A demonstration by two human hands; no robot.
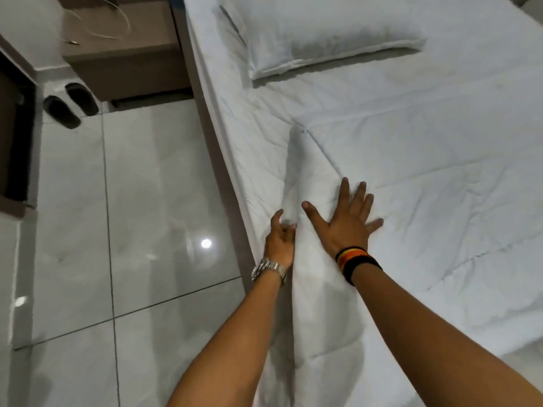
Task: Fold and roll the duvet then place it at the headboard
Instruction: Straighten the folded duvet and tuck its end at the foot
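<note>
Folding begun, rolling and placing left: duvet (pixel 411 177) lies below pillow (pixel 323 33), its near edge turned up, left hand (pixel 279 240) pinching it, right hand (pixel 348 220) spread flat on top.

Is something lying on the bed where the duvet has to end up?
Yes. A white pillow lies near the top end of the bed, beyond the duvet. Both hands already touch the duvet: the right hand is flat on it, and the left hand is at its folded edge.
</note>
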